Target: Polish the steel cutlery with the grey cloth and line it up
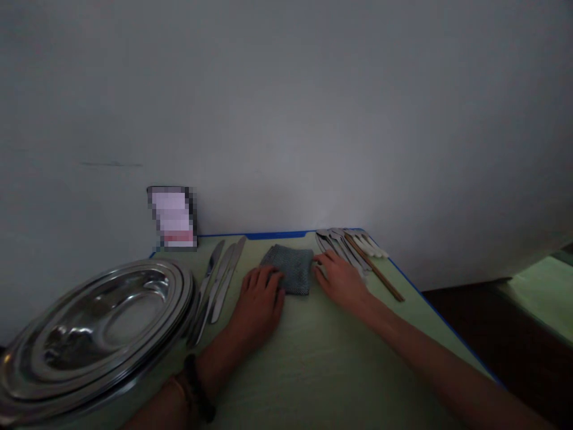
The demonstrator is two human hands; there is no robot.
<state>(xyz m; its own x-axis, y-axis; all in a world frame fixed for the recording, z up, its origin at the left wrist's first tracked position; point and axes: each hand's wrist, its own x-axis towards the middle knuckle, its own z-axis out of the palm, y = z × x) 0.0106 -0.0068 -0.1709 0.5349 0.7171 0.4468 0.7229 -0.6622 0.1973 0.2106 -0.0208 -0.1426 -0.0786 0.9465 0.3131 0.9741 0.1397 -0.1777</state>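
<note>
A folded grey cloth (289, 269) lies on the pale green table (313, 358) near the wall. My left hand (259, 304) rests flat on the table with its fingers stretched out, their tips touching the cloth's left edge. My right hand (341, 279) lies flat too, fingers spread, at the cloth's right edge. Neither hand holds anything. Just right of my right hand is a row of spoons (344, 242) with a wooden stick (373, 267) among them.
A stack of steel compartment plates (96, 328) sits at the left front. Several table knives (219, 278) lie between the plates and my left hand. A blurred card (172, 216) leans on the white wall. The table's blue-edged right side drops to a dark floor.
</note>
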